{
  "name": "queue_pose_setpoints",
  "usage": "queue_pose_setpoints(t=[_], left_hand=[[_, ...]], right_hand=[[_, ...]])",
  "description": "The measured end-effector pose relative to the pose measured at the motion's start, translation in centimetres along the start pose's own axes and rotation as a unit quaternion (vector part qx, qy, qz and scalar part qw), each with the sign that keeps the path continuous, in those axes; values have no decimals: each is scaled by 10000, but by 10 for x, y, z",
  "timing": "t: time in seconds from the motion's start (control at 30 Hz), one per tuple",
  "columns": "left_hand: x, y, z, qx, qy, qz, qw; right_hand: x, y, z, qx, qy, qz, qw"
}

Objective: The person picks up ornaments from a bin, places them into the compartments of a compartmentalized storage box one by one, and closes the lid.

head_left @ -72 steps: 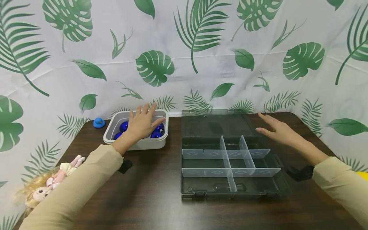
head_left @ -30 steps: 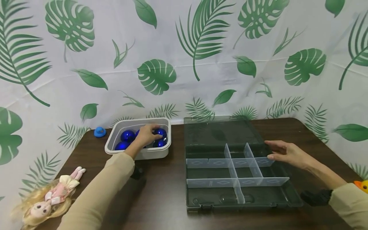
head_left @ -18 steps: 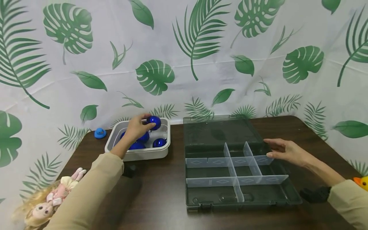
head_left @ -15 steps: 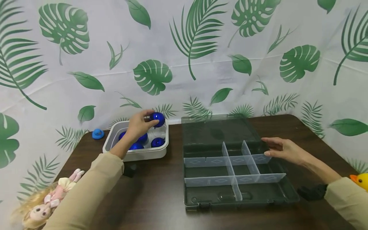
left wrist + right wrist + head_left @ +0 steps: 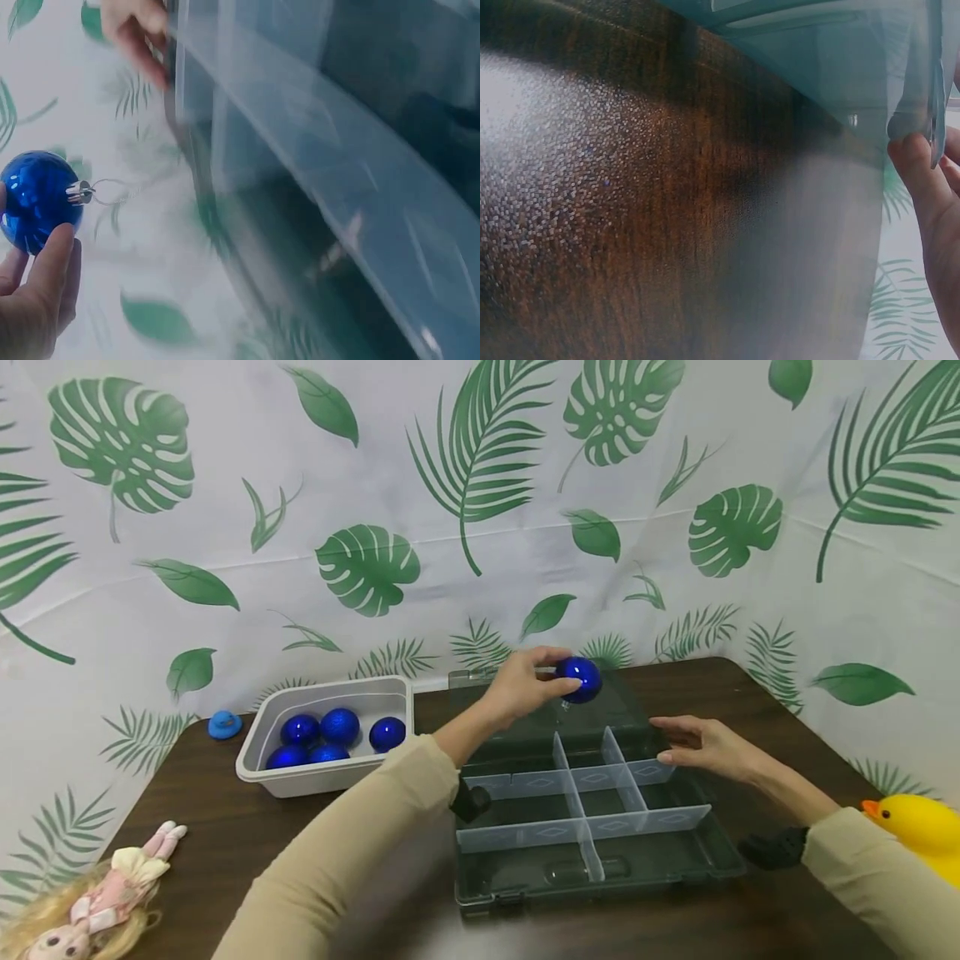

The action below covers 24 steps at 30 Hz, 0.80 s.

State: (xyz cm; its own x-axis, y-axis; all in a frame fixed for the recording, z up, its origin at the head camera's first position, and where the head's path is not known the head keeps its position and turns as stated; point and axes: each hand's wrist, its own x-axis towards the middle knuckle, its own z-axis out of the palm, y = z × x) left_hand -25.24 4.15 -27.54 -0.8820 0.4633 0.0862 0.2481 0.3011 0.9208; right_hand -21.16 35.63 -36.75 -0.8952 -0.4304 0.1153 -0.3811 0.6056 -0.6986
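Blue ball (image 5: 581,681), in the head view, is pinched at the fingertips of the left hand (image 5: 519,688), above the box (image 5: 517,864); the right hand (image 5: 708,748) grips the box's side. In the left wrist view, the silver cap (image 5: 79,193) is free of the fingers. In the right wrist view, the thumb (image 5: 916,157) touches the box.

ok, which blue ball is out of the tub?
The blue ball held by the left hand; the other five visible balls lie in the tub.

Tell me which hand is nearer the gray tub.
Left. The left hand is right of the gray tub, holding a blue ball over the divided case; the right hand is farther right, at the case's right side.
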Motion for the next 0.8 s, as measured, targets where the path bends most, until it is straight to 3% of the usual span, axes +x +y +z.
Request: queue_pose_setpoints(t=[0.17,0.3,0.6,0.8], left_hand=[[14,3,39,-205,-199,19,9996],[20,2,58,-230,-263,5,9994],[29,-11,81,53,-453,-203,9988],[33,-19,94,558,-620,-247,9962]], right_hand=[[5,0,7,68,-65,117,9999],[7,0,9,147,-114,143,9997],[7,2,5,499,-100,328,9982],[1,3,1,563,-50,388,9976]])
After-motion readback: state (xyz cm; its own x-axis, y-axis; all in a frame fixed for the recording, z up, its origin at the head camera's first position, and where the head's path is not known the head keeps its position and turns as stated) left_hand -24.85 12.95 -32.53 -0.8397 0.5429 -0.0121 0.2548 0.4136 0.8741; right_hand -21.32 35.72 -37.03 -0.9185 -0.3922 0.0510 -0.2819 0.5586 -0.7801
